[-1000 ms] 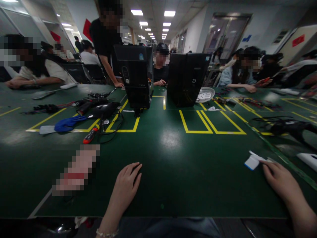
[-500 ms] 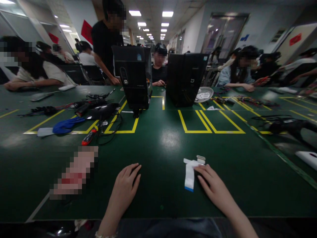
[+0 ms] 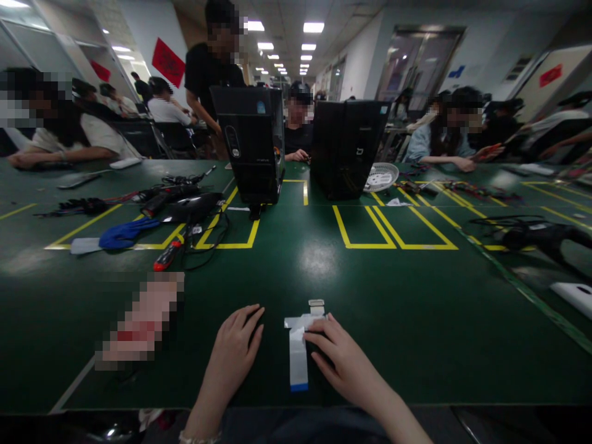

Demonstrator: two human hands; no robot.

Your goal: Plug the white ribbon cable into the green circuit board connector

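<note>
A white flat ribbon cable (image 3: 298, 361) lies on the green tabletop in front of me, with a blue strip at its near end and a small connector at its far end. My right hand (image 3: 340, 354) touches the cable from the right, its fingertips resting on the bend and the fingers loosely spread. To the left of the cable, my left hand (image 3: 238, 342) lies on the table with its fingers stretched out. Nothing is in it, and a gap separates it from the cable.
Two black computer towers (image 3: 250, 145) stand at the back. On the left lie a blue glove (image 3: 124, 234), a red-and-black screwdriver (image 3: 169, 254), tangled black cables and a blurred-out item (image 3: 143, 320). A white basket (image 3: 383, 176) sits beside the right tower. Several people sit around.
My right hand has slid the ribbon cable leftward and slightly nearer, closer to my left hand. My left hand has stayed in place. The standing person at the back has shifted slightly right.
</note>
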